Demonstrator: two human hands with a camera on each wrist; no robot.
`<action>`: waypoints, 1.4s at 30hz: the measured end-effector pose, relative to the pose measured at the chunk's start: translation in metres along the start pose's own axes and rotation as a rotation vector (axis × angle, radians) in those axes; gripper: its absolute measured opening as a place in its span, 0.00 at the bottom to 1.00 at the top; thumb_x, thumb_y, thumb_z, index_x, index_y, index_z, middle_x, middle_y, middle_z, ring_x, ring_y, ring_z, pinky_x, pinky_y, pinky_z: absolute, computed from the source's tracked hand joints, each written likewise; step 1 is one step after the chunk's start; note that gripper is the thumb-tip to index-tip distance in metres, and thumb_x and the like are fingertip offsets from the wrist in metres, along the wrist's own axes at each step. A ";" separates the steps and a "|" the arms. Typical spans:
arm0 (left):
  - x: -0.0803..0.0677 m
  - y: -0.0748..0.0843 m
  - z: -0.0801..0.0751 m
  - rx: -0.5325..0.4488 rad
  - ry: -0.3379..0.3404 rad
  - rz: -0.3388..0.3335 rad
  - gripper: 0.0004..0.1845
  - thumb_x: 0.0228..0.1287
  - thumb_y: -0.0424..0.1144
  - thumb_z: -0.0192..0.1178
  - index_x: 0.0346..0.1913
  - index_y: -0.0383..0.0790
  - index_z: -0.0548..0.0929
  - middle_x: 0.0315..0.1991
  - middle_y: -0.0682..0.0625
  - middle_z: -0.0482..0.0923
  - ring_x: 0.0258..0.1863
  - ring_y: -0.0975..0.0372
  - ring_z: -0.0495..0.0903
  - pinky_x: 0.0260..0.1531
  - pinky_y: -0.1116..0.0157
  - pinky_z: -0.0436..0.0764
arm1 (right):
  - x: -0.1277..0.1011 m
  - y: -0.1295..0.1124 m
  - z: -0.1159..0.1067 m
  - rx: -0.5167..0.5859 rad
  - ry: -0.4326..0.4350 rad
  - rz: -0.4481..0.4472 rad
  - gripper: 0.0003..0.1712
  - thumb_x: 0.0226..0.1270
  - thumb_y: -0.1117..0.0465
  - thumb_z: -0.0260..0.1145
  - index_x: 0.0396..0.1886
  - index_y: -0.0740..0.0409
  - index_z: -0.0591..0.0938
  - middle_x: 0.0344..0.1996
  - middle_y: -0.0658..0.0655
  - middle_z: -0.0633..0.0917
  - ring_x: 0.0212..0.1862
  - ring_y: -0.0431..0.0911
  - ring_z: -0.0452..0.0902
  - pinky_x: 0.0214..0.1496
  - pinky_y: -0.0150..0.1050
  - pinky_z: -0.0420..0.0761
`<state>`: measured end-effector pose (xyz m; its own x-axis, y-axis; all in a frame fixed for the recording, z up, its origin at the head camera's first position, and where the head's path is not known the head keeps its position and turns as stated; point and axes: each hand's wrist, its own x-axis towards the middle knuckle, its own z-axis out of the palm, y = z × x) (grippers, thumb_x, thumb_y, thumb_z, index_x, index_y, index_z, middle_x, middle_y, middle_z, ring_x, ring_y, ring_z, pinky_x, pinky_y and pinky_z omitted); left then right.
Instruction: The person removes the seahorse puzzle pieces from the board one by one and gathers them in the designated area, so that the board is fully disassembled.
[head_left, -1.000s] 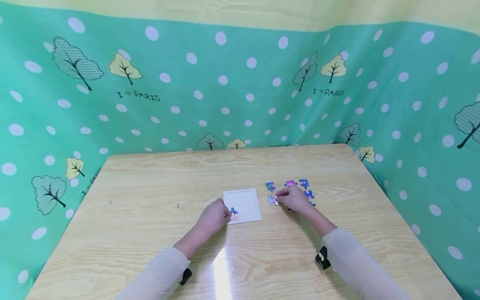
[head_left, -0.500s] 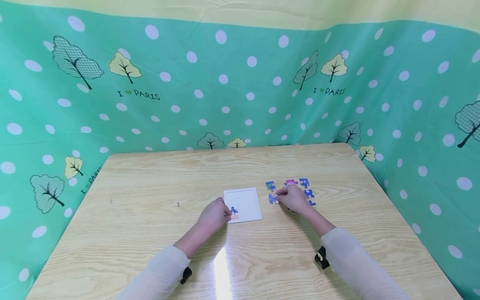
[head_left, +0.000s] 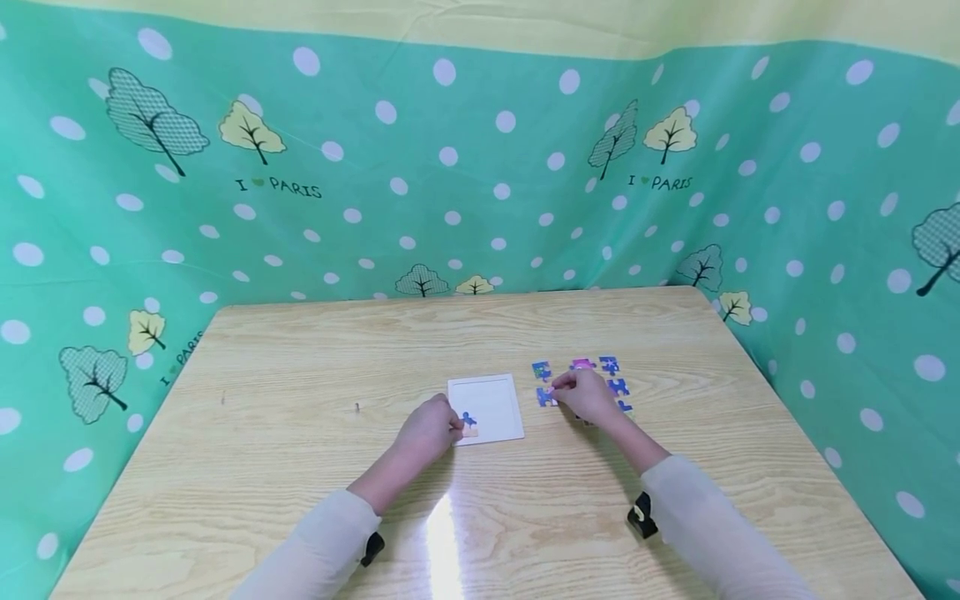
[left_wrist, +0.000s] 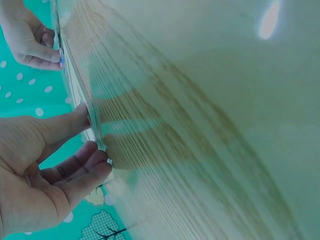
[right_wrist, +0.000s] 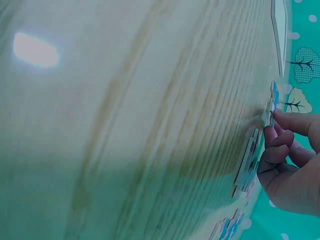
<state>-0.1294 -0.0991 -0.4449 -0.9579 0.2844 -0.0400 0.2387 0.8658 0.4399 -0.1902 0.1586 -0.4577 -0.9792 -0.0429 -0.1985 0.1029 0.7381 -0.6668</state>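
Observation:
A white square puzzle tray [head_left: 491, 400] lies mid-table with one blue and tan piece [head_left: 468, 423] set in its near left corner. My left hand [head_left: 454, 427] pinches that corner's edge; the left wrist view shows thumb and fingers [left_wrist: 75, 120] on either side of the tray's rim [left_wrist: 96, 131]. Just right of the tray, my right hand [head_left: 558, 392] pinches a blue puzzle piece [head_left: 545, 397] at the table surface. In the right wrist view the right hand [right_wrist: 273, 125] holds the piece [right_wrist: 270, 106] by its edge.
Several loose coloured pieces [head_left: 609, 365] lie in a cluster right of the tray, partly under my right hand. The wooden table [head_left: 315, 367] is walled on three sides by a green dotted cloth [head_left: 450, 183]. Bare wood spreads left and towards me.
The piece at my right fingertips showed a pale face a second ago and now shows blue. Both hands have barely shifted.

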 end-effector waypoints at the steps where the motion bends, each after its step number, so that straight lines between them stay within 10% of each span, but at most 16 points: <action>1: 0.000 0.000 0.000 0.000 -0.001 0.001 0.05 0.48 0.35 0.64 0.28 0.38 0.85 0.28 0.51 0.72 0.26 0.63 0.72 0.30 0.69 0.76 | 0.000 0.000 0.000 0.000 0.003 -0.001 0.10 0.55 0.58 0.64 0.37 0.56 0.81 0.30 0.54 0.80 0.23 0.41 0.72 0.22 0.31 0.73; 42: -0.001 0.001 -0.001 -0.012 -0.010 -0.015 0.05 0.48 0.35 0.63 0.29 0.38 0.85 0.28 0.51 0.72 0.27 0.63 0.72 0.30 0.69 0.76 | -0.003 0.001 0.003 -0.039 0.047 -0.035 0.09 0.55 0.62 0.63 0.36 0.58 0.82 0.30 0.55 0.81 0.29 0.42 0.73 0.27 0.31 0.75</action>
<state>-0.1286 -0.0991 -0.4436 -0.9598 0.2752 -0.0554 0.2221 0.8652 0.4495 -0.1864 0.1571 -0.4601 -0.9893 -0.0383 -0.1405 0.0620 0.7622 -0.6444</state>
